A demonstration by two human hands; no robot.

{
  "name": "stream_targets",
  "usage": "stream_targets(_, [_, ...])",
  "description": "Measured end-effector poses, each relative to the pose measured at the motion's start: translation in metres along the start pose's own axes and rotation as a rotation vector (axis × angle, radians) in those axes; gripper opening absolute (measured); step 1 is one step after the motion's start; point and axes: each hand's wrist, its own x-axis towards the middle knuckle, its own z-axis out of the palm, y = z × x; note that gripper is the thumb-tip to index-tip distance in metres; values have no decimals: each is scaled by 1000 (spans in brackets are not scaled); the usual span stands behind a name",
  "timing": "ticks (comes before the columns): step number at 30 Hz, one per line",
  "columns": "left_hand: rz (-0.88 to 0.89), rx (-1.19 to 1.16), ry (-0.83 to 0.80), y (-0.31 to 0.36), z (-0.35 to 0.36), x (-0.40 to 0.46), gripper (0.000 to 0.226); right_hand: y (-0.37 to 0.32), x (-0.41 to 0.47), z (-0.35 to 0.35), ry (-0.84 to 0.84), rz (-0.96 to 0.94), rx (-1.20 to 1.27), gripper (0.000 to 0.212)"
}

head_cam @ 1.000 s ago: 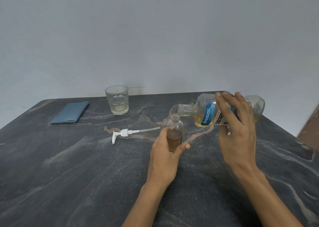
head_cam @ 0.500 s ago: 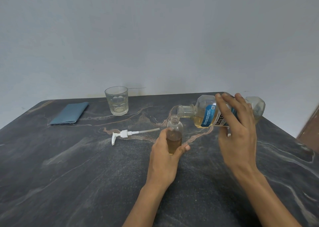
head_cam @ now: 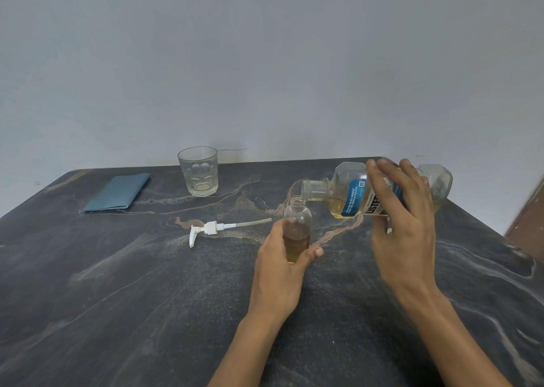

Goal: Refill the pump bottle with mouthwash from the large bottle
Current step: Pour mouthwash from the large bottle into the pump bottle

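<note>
Left hand gripping small pump bottle upright on table; right hand grasping large bottle tipped sideways, mouth just above small bottle's neck. Pump head lying left, apart.

We see little change over the last second: the large mouthwash bottle in the right hand has eased a touch nearer the small pump bottle, its open mouth now just above and beside that bottle's neck. The right hand's fingers look slightly more spread across the label. The amber level in the small bottle looks a shade higher, though we cannot be sure
</note>
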Motion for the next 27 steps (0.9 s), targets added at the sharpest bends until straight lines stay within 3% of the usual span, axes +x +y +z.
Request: stream_targets(27, [17,-4,7,-2,1,1,54,-2,0,0,3,8,-12,89])
